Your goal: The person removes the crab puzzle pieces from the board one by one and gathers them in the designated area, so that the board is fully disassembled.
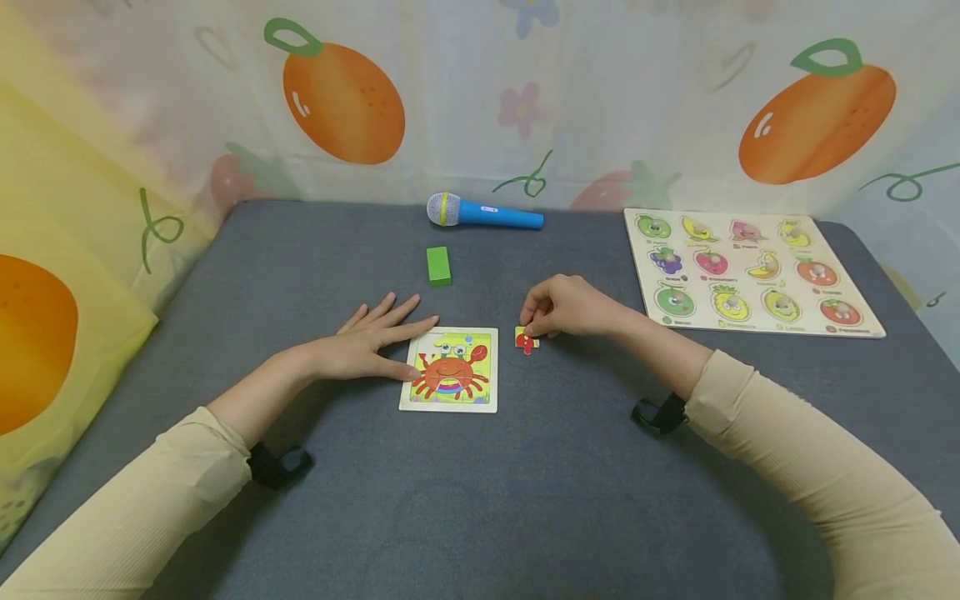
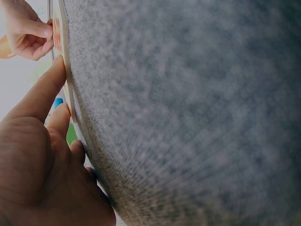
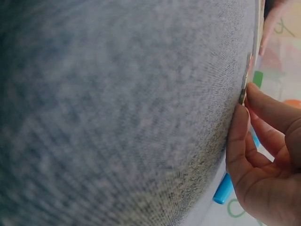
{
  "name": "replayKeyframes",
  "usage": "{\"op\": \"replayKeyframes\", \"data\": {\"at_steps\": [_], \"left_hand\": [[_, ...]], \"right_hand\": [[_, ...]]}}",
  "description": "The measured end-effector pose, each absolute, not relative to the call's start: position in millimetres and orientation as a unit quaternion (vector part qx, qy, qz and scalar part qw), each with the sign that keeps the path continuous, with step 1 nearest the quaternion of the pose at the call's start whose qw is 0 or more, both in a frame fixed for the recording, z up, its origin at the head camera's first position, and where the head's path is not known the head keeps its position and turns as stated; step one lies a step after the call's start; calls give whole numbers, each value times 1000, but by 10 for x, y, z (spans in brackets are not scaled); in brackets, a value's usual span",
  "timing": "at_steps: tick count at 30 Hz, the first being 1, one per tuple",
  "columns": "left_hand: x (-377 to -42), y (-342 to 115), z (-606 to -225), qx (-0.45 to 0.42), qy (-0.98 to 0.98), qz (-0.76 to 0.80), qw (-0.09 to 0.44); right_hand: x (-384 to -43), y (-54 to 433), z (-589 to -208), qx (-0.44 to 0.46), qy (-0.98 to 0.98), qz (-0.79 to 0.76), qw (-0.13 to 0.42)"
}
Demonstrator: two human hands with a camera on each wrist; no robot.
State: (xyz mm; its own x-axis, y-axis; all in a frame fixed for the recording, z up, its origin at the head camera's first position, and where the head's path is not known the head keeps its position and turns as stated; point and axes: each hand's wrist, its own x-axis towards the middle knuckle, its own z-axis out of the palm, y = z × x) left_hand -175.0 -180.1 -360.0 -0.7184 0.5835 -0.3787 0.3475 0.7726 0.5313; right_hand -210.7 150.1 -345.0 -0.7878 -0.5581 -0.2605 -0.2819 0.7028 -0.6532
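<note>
A square crab jigsaw puzzle (image 1: 494, 375) with a pale border lies flat on the table, its red crab set on yellow. My left hand (image 1: 363, 343) is spread out at its left side. The thumb touches the crab picture, and the index fingertip reaches the upper left corner. In the left wrist view, two fingertips press on the board's edge. Just right of the puzzle, my right hand (image 1: 567, 304) pinches a small red and yellow puzzle piece (image 1: 527, 342) by its upper end. Seen from the right wrist, the piece (image 3: 246, 77) is thin and close to the cloth.
Behind the puzzle lies a green block (image 1: 438, 266). Farther back, a blue toy microphone (image 1: 498, 215) rests near the table's far edge. A fruit peg board (image 1: 757, 325) sits at the back right, beyond my right forearm. A fruit-print curtain (image 1: 630, 100) hangs behind the dark table (image 1: 465, 517).
</note>
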Motion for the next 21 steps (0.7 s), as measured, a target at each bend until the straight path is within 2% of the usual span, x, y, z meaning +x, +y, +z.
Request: {"op": "replayKeyframes", "data": {"at_steps": [9,21], "left_hand": [[-1742,-1805,-3596,258,900,218,276],[-1745,-1786,-3595,251,904,210,276]], "right_hand": [[-2094,1488,-3440,-227,895,-311,223],[-2008,1234,-3410,-244,890,-349,162]]}}
